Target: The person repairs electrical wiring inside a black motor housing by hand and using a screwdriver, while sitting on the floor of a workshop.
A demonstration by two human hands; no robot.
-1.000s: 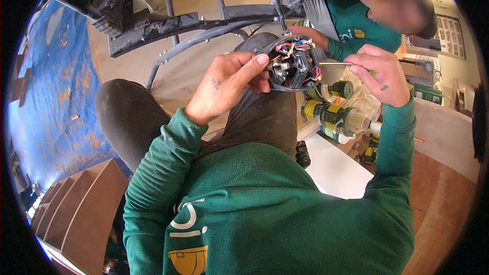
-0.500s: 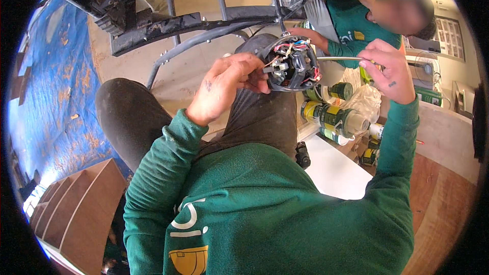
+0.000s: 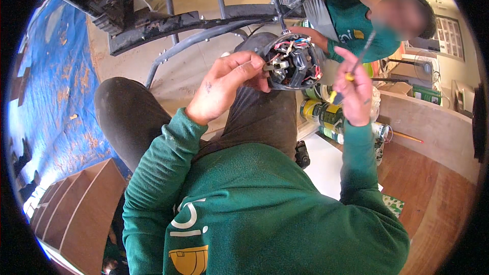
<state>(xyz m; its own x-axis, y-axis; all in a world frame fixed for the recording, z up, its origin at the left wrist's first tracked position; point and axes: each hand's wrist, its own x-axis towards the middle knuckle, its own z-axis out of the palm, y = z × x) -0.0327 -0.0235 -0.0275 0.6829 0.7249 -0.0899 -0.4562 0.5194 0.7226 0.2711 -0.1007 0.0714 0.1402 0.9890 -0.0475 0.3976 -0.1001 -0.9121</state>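
Your right hand just swung its gripped screwdriver clear, so it's your left hand pinching the housing at its left edge.

White lettering, partly lost in a fold, stands on the front of the wearer's green sweatshirt, with a yellow emblem beside it. The co-worker's green shirt carries small pale lettering and a yellow patch. Print on the green-and-yellow cans is too small to read. Small dark marks on the left hand are illegible.
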